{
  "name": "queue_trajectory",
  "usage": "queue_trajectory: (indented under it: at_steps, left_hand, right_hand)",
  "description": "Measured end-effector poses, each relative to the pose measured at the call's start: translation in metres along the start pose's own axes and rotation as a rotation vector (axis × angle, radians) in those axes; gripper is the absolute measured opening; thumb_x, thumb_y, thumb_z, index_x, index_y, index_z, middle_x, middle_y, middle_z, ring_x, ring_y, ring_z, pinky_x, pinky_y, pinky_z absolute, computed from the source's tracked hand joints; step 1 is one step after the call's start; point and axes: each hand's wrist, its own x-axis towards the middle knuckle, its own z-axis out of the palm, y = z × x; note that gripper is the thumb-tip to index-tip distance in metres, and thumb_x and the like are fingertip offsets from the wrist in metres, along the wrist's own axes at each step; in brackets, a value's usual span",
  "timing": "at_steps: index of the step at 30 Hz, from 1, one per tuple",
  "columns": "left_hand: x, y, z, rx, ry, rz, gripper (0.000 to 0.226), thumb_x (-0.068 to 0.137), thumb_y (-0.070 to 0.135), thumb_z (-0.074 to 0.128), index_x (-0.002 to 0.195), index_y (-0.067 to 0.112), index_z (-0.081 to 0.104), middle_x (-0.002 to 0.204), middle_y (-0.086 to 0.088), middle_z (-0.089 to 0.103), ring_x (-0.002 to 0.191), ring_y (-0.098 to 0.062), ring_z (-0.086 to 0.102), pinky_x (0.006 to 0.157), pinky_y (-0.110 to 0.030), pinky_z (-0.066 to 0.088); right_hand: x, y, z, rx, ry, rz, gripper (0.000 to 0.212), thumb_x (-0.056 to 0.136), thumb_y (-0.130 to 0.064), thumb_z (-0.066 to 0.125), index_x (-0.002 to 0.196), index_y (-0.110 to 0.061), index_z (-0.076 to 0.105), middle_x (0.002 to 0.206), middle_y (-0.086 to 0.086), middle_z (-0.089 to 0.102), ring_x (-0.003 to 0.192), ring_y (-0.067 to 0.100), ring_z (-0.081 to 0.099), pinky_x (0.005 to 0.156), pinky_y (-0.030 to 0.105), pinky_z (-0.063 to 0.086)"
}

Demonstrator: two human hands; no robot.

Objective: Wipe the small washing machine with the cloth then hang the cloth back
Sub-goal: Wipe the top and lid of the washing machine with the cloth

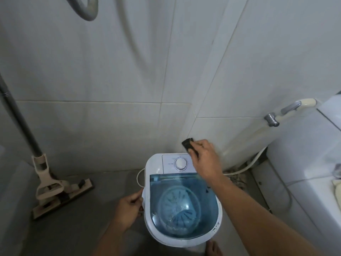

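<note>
1. The washing machine (182, 198), small and white with a see-through blue lid (181, 204), stands on the grey floor (83, 228) near the corner where the two tiled walls meet.
2. A white dial (180, 163) sits on the panel at the far end of the machine's top.
3. The right hand (205, 159) reaches over the far right corner of the machine, beside the dial, with its fingers (198, 147) curled around a small dark object (190, 145) that sticks out toward the wall; whether this is the cloth cannot be told.
4. The left hand (128, 209) is against the left side of the machine, fingers bent closed at its rim; what exactly they grip is hidden.
5. A flat mop (55, 189) leans at the left, its head on the floor well apart from the machine.
6. A metal tap (273, 120) with a pale hose (247, 167) is on the right wall, next to a white toilet (304, 159).
7. A bare foot (214, 248) shows at the bottom edge, just below the machine.
</note>
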Motion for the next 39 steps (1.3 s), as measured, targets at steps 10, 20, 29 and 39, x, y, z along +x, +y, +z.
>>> queue_trajectory:
  at_steps: [10, 20, 29, 39]
  left_hand:
    - [0.001, -0.002, 0.001, 0.038, 0.008, 0.022, 0.038, 0.098, 0.004, 0.051, 0.132, 0.017, 0.061, 0.105, -0.015, 0.074, 0.09, -0.028, 0.07, 0.084, -0.037, 0.058]
    - [-0.005, 0.005, 0.006, 0.023, 0.019, 0.011, 0.037, 0.098, 0.003, 0.05, 0.133, 0.011, 0.06, 0.103, -0.02, 0.073, 0.08, -0.029, 0.068, 0.067, -0.031, 0.058]
    - [-0.005, 0.001, 0.01, 0.001, 0.039, 0.016, 0.039, 0.098, 0.0, 0.048, 0.131, 0.016, 0.061, 0.072, 0.004, 0.077, 0.074, -0.027, 0.069, 0.07, -0.034, 0.058]
    - [-0.002, -0.003, 0.01, 0.041, 0.06, 0.042, 0.039, 0.098, 0.001, 0.048, 0.133, 0.016, 0.059, 0.1, -0.02, 0.073, 0.079, -0.031, 0.07, 0.074, -0.036, 0.058]
  right_hand:
    - [-0.058, 0.027, 0.015, -0.211, -0.094, -0.185, 0.029, 0.099, -0.025, 0.06, 0.126, -0.016, 0.068, 0.11, 0.003, 0.06, 0.096, 0.024, 0.053, 0.065, 0.038, 0.057]
    - [-0.016, 0.049, -0.026, -0.028, -0.107, 0.07, 0.031, 0.101, -0.027, 0.06, 0.128, -0.016, 0.068, 0.113, 0.005, 0.06, 0.108, 0.025, 0.055, 0.092, 0.041, 0.052]
    - [-0.086, 0.039, 0.009, -0.222, -0.167, -0.222, 0.024, 0.098, -0.029, 0.058, 0.12, -0.025, 0.068, 0.108, -0.008, 0.056, 0.095, 0.016, 0.05, 0.071, 0.031, 0.055]
    - [-0.022, 0.039, 0.007, -0.133, -0.124, 0.113, 0.027, 0.103, -0.029, 0.052, 0.122, -0.016, 0.067, 0.118, 0.006, 0.056, 0.106, 0.029, 0.052, 0.085, 0.044, 0.056]
